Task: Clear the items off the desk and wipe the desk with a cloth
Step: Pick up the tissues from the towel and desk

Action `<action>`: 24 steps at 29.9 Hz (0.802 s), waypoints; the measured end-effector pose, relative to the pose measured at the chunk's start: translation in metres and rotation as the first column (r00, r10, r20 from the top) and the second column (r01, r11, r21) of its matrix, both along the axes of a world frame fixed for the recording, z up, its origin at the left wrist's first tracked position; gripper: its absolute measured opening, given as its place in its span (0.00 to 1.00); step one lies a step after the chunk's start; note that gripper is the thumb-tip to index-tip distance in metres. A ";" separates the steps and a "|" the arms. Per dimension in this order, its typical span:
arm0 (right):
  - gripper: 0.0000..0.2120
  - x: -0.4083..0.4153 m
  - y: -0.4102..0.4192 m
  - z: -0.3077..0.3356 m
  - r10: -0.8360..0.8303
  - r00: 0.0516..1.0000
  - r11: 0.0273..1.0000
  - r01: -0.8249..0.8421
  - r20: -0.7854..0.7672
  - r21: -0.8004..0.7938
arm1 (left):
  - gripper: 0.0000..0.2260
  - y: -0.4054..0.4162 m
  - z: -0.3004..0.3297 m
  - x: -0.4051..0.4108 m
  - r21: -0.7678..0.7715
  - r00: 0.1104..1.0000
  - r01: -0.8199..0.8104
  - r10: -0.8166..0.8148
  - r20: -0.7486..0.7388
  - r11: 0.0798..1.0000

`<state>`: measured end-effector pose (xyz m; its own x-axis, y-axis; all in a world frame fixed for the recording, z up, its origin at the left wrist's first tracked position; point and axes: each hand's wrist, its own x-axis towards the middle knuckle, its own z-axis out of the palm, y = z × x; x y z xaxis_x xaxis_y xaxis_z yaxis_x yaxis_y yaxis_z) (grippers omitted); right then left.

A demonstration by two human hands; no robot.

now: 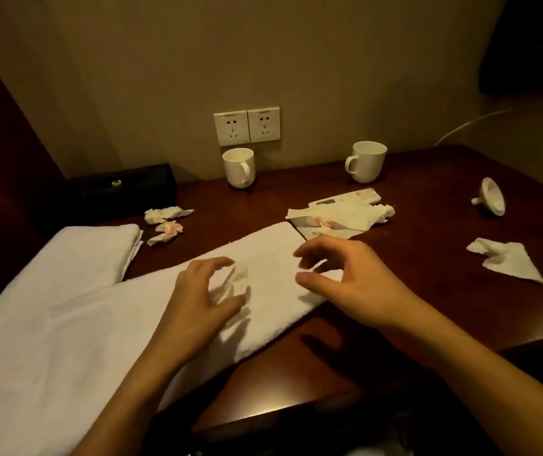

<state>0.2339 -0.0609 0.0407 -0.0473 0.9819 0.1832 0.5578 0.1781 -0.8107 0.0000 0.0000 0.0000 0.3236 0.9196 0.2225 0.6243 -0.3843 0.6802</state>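
A long white towel (105,324) lies across the dark wooden desk (428,258), hanging off its left side. My left hand (201,304) hovers over the towel with fingers curled round a crumpled white tissue (232,284). My right hand (346,281) is just to the right, fingers spread and loosely bent, holding nothing. Crumpled tissues (165,222) lie at the left near a second folded towel (92,255). A flat tissue (507,264) lies at the right.
Two white mugs (239,167) (365,161) stand by the wall under the sockets (247,126). A white remote (346,199) sits under torn paper (332,218). A small white funnel-shaped object (492,197) lies far right. A black box (112,189) stands back left.
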 end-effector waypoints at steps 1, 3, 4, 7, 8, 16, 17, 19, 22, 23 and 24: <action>0.15 -0.004 0.002 -0.001 -0.001 0.998 1.000 0.000 0.057 0.008 | 0.23 0.001 -0.003 -0.001 -0.024 0.998 -0.010 0.009 -0.058 1.000; 0.20 -0.011 0.006 -0.002 0.002 0.991 1.000 -0.002 0.131 0.004 | 0.28 0.002 -0.011 -0.002 -0.054 0.989 -0.054 0.045 -0.144 0.997; 0.21 -0.016 0.008 -0.003 0.020 0.989 1.000 -0.018 0.145 -0.014 | 0.27 0.000 -0.014 -0.002 -0.061 0.985 -0.072 0.061 -0.164 0.996; 0.26 -0.028 0.015 -0.011 0.079 0.985 0.997 -0.076 0.155 -0.022 | 0.11 -0.003 -0.018 0.001 0.054 0.994 -0.084 0.087 -0.068 0.995; 0.28 -0.031 0.017 -0.013 0.105 0.980 0.994 -0.103 0.169 -0.020 | 0.07 -0.005 -0.015 0.002 0.065 0.996 -0.086 0.088 -0.032 0.994; 0.19 -0.078 0.032 -0.021 0.267 0.955 0.962 -0.273 0.126 0.028 | 0.04 -0.019 0.001 -0.014 0.050 0.992 -0.063 0.057 0.116 0.997; 0.16 -0.087 0.034 -0.020 0.287 0.952 0.956 -0.292 0.110 0.035 | 0.03 -0.021 0.002 -0.023 0.078 0.991 -0.089 0.081 0.104 0.993; 0.14 -0.108 0.038 -0.017 0.332 0.938 0.940 -0.337 0.104 0.041 | 0.03 -0.027 0.004 -0.047 0.123 0.985 -0.155 0.144 0.093 0.980; 0.13 -0.141 0.043 -0.012 0.398 0.911 0.914 -0.404 0.106 0.034 | 0.03 -0.043 0.011 -0.090 0.142 0.963 -0.263 0.251 0.098 0.954; 0.14 -0.155 0.044 -0.010 0.424 0.900 0.903 -0.429 0.106 0.032 | 0.03 -0.049 0.013 -0.107 0.145 0.951 -0.302 0.288 0.108 0.942; 0.14 -0.169 0.045 -0.008 0.452 0.886 0.889 -0.457 0.109 0.031 | 0.03 -0.056 0.014 -0.124 0.146 0.937 -0.343 0.327 0.121 0.928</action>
